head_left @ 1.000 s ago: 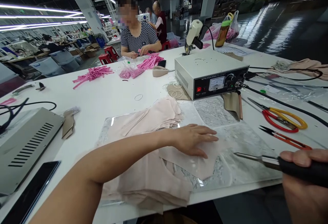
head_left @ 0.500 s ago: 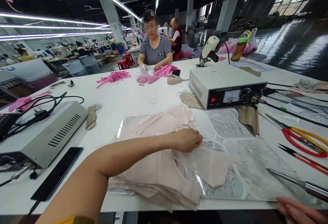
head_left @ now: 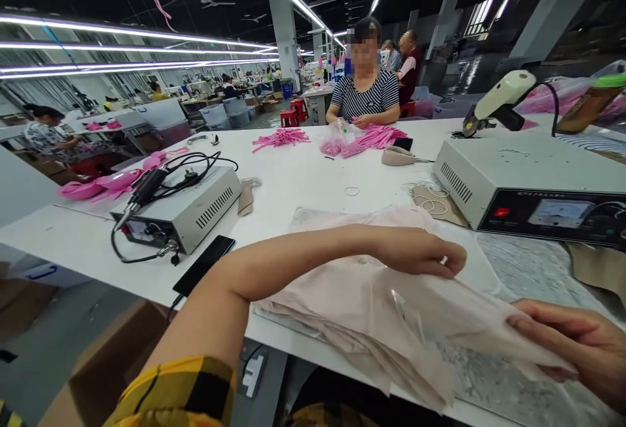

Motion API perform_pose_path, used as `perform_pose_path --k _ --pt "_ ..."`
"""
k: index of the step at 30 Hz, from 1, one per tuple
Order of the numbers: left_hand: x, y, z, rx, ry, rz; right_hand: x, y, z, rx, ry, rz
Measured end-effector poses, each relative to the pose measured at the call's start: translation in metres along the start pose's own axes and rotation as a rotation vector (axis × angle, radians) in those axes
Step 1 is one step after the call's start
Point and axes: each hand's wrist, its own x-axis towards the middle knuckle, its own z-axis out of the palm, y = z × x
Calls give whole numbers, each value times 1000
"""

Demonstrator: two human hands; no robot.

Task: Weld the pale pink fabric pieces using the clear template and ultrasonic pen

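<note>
A thin pale pink fabric piece (head_left: pixel 460 303) is stretched between my two hands above a clear, patterned mat (head_left: pixel 528 264). My left hand (head_left: pixel 425 252) pinches its upper left edge, with the forearm crossing over the work. On the right, my right hand (head_left: pixel 572 339) grips the other end between thumb and fingers. Below and left of them lies a layered stack of pale pink fabric (head_left: pixel 342 309), its edges fanned near the table's front edge. More of the same fabric lies behind my left forearm.
A control box (head_left: pixel 542 166) stands at the right and another box (head_left: pixel 195 208) with cables at the left, beside a black phone (head_left: pixel 204 266). Pink strips (head_left: pixel 281 140) lie farther back. A person in a striped top (head_left: pixel 364 98) sits across the white table (head_left: pixel 288 179).
The view has turned left. My right hand has come in from the lower right and taken hold of the fabric's right end. The piece is now lifted and stretched.
</note>
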Motion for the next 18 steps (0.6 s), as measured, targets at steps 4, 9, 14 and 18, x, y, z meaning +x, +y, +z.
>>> perform_pose_path --k 4,9,14,18 --pt "-56 -5 -16 -21 100 -160 4 -21 8 105 -180 67" --pt "-122 -29 -24 -2 296 -346 22 -67 32 -53 -19 -310" --pt "-174 -43 -1 95 273 -344 5 -65 70 -426 72 -873" --pt "-199 -44 19 -2 -39 -442 -6 -45 87 -549 -287 -858"
